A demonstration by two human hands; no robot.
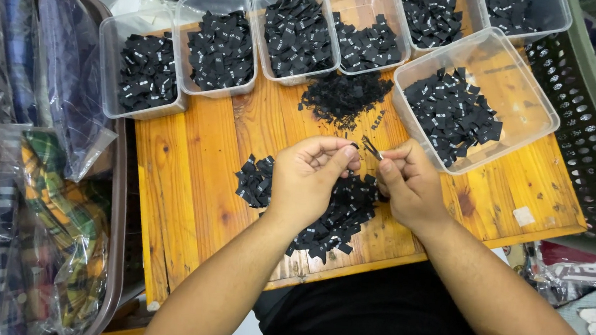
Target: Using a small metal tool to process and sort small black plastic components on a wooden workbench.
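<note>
Black fabric labels (372, 149), a few small ones, are pinched between the fingertips of both hands just above the wooden table (192, 159). The left hand (309, 174) curls its fingers inward around a label, thumb pressed to forefinger. The right hand (405, 179) is likewise closed, gripping the other end of the same small bunch.

Progress, judged from the layout: a good part of the sorting looks done. Seven clear plastic tubs (146, 74) along the far edge each hold a share of labels; the tub nearest the right hand (474, 96) is only about half covered. A loose pile (330, 209) still lies beneath the hands, and a second heap of finer black scraps (346, 95) sits between the tubs and the hands. Work therefore appears to remain.

Materials: the labels are small, flat, woven rectangles, black with tiny white marks. The tubs are thin, rigid, clear and square-cornered. The table is orange-varnished plank with visible knots. Bagged patterned cloth (34, 189) lies to the left, and a perforated green basket (591, 134) stands to the right.
</note>
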